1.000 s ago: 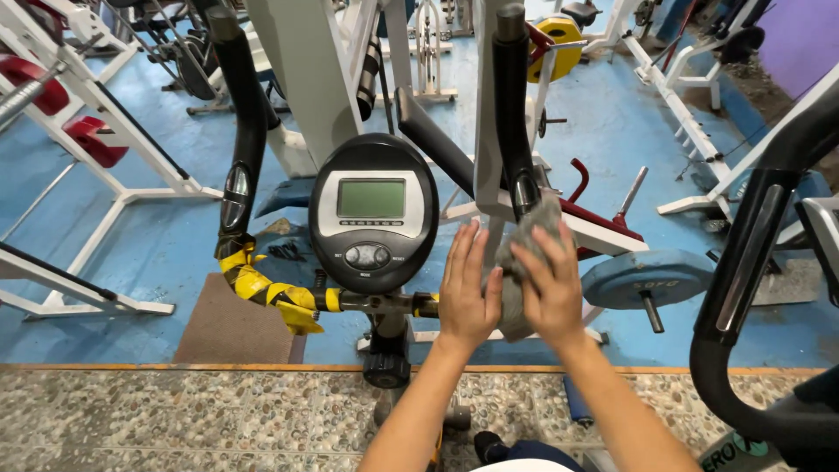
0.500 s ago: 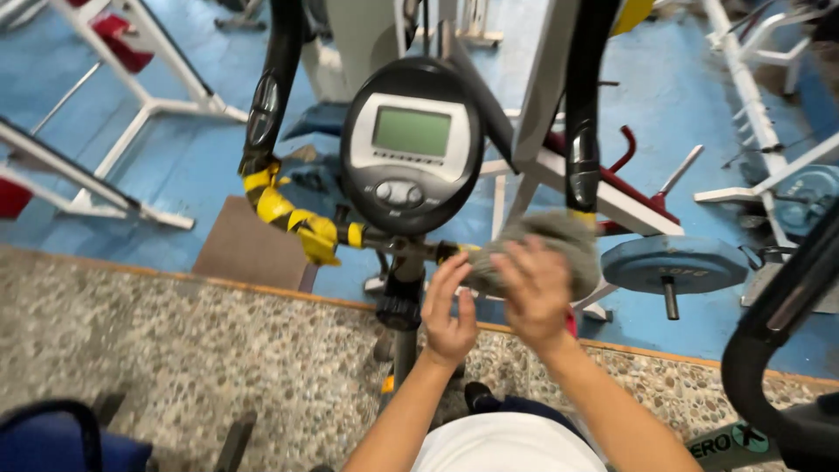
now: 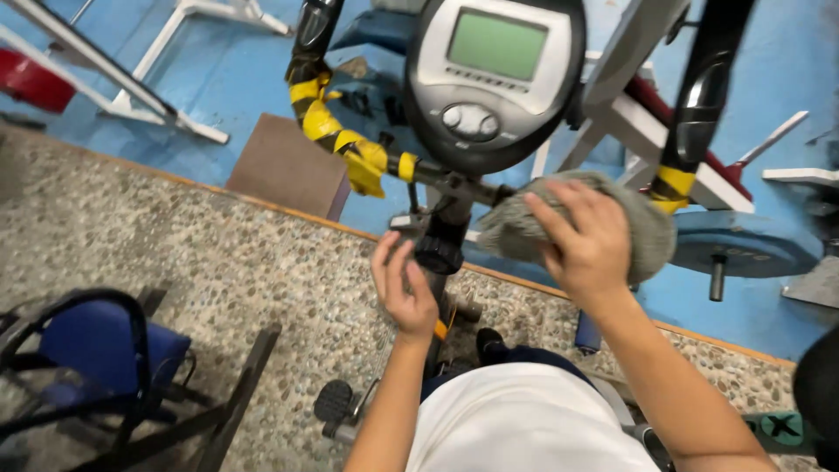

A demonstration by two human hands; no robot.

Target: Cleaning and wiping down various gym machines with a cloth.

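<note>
Head view: the right hand [image 3: 587,238] is clenched over a grey cloth [image 3: 651,232], fingers spread across its top, pressing it onto the right side of the handlebar crossbar [image 3: 441,175] just below the exercise bike's console [image 3: 495,74]. A second ago the cloth sat higher, against the upright right handle [image 3: 699,105]; it has since come down and inward to the bar, which suggests that wiping has moved from the grip to the crossbar. The left hand [image 3: 404,284] has dropped away from the cloth and now hangs released, palm half-curled and empty, beside the black adjustment knob [image 3: 439,249] on the centre post, close to it but whether touching cannot be told. The camera has also tipped downward, so more of the pebbled floor [image 3: 218,280] and the person's white shirt [image 3: 516,419] shows.

Around the hands, room is tight upward: the console overhangs the bar, and the yellow-and-black taped left grip [image 3: 336,131] curves up on the far side. To the right, the cloth's edge sits near the yellow-taped foot of the right handle, with a grey weight plate [image 3: 752,249] behind it on the blue floor [image 3: 175,79]. There is more space to the left along the bar and below toward the post. A blue-seated chair [image 3: 96,350] stands well apart at the lower left.
</note>
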